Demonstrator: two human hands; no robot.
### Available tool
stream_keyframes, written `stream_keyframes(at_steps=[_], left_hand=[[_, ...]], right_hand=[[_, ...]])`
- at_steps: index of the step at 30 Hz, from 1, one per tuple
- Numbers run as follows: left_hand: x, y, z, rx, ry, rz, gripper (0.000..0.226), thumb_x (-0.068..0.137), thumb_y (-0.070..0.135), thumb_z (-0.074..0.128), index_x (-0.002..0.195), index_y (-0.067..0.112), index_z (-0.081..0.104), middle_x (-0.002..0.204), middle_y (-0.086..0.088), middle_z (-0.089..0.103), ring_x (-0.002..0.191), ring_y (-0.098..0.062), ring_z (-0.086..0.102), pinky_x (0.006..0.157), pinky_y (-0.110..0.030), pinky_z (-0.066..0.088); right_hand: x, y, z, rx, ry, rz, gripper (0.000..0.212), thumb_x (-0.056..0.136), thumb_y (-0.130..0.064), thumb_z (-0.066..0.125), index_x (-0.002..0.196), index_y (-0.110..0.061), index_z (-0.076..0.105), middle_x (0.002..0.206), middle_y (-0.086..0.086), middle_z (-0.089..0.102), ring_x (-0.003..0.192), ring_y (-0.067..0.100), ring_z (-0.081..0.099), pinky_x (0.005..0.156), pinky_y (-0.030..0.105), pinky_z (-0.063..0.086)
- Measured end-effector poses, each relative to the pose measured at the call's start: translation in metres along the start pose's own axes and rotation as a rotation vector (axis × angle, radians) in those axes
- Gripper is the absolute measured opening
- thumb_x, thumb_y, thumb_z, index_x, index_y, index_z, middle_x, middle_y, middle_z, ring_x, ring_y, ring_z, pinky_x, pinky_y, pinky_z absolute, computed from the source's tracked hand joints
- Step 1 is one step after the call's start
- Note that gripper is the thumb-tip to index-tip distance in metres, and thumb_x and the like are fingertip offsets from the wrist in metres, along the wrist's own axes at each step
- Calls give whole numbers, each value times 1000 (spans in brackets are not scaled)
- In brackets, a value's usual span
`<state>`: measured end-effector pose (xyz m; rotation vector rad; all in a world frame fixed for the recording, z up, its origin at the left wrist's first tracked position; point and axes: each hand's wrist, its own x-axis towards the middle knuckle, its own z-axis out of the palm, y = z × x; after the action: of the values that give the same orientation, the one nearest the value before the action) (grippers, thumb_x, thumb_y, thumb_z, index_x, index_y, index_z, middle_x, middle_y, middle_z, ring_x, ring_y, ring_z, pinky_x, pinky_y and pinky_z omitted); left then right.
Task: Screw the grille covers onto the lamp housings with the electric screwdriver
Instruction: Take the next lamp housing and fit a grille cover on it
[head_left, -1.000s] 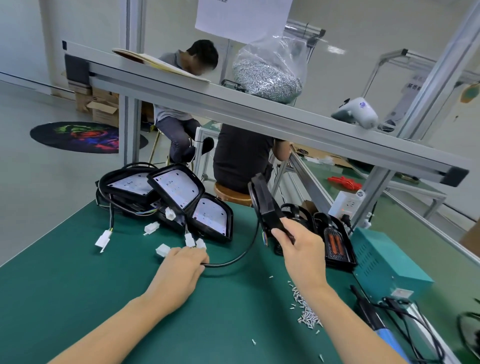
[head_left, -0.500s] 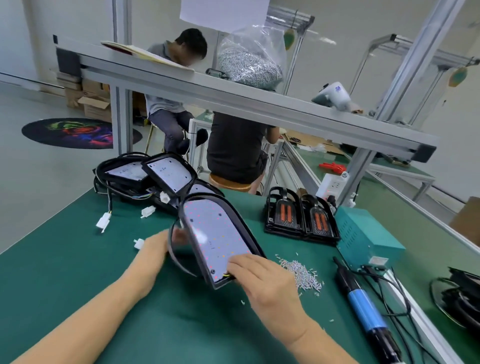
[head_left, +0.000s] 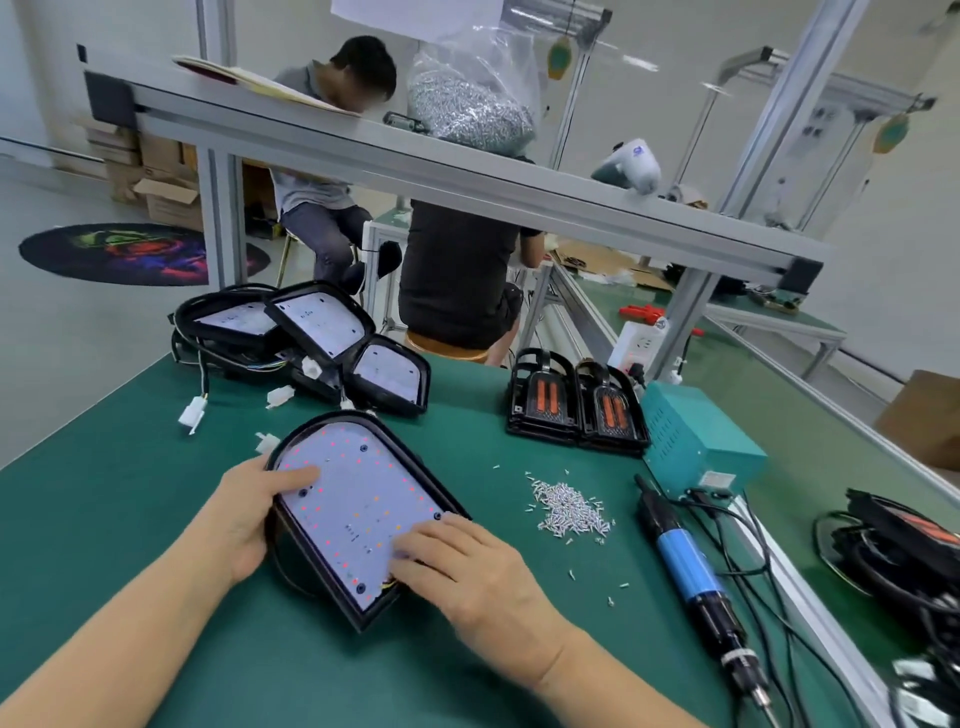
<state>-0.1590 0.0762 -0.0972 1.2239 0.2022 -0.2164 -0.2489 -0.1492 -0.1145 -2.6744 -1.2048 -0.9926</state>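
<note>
A black lamp housing (head_left: 363, 499) with a white LED board faces up on the green mat in front of me. My left hand (head_left: 249, 512) grips its left rim, thumb lying on the board. My right hand (head_left: 462, 564) rests on the housing's near right corner, fingers spread on the board. Two black grille covers (head_left: 574, 408) with orange slots stand behind, to the right. A pile of small screws (head_left: 569, 512) lies right of the housing. The blue electric screwdriver (head_left: 691, 574) lies on the mat further right, untouched.
Three more lamp housings (head_left: 311, 332) with wires and white connectors are stacked at the back left. A teal power box (head_left: 696, 441) sits by the grille covers. Black parts (head_left: 904, 551) lie at the right edge. An aluminium shelf (head_left: 467, 171) with a screw bag crosses overhead; people sit beyond.
I brought the housing from the back, turned it board-up and laid it flat on the mat. Both hands now steady it.
</note>
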Motion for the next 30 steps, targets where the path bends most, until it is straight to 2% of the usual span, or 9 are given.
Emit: stream_keyframes(at_steps=[4,6,7,10,13,15,22,26,30], left_hand=[[2,8,-18,-88,112,27,15,85,-7,54,85,7,60,58,-2,70,47,-15,66,40,-27,53],[3,9,-26,-125,131,17,15,87,-6,53,83,8,59,56,-1,69,46,-14,66,38,-27,52],[3,9,-28,-127,124,12,15,88,-5,53,83,7,59,56,-1,69,46,-14,66,38,-27,52],[3,4,-23,-82,87,-6,14,87,-6,53,84,7,59,59,-3,70,47,-16,66,44,-27,54],[5,-3,-12,-57,57,3,16,86,-7,54,87,8,60,61,-2,71,49,-16,67,45,-26,54],[7,-8,-4,-60,51,21,20,85,-8,55,88,10,61,62,-1,71,49,-15,66,43,-26,53],[8,-28,25,-19,-11,58,26,84,-8,56,98,14,64,82,-8,71,63,-21,66,55,-28,54],[8,-42,43,-8,6,128,33,84,-10,55,106,12,62,95,-11,70,80,-29,64,73,-37,51],[7,-54,60,56,80,244,36,85,-9,55,107,19,60,100,-4,67,88,-24,62,81,-37,48]], right_hand=[[-15,-6,4,49,89,340,46,76,10,63,121,1,65,130,14,61,122,28,58,102,42,47],[-24,-13,5,-24,-28,345,33,91,-18,55,119,-8,68,129,5,64,121,22,60,95,42,52],[-26,-15,4,-76,-198,336,40,97,-37,42,121,-18,69,130,-4,64,122,16,59,96,43,50],[-27,-7,4,-171,-592,389,71,97,-64,9,136,-29,57,144,-14,51,136,8,45,109,47,21],[-33,22,11,2,-732,478,102,77,-78,-8,157,-19,14,165,-6,6,151,12,-2,108,47,-29],[-40,44,6,-8,-793,546,110,67,-81,-13,157,-19,1,164,-7,-7,149,10,-14,101,44,-39],[-58,83,-1,-85,-797,610,104,73,-76,-15,157,-19,7,165,-7,2,150,10,-10,99,47,-40],[-47,109,-5,-114,-550,737,58,102,-53,22,154,-26,23,161,-12,19,150,7,1,102,43,-38],[-14,151,-7,-125,-424,1006,59,101,-45,40,154,-27,23,160,-4,23,150,16,7,116,52,-12]])
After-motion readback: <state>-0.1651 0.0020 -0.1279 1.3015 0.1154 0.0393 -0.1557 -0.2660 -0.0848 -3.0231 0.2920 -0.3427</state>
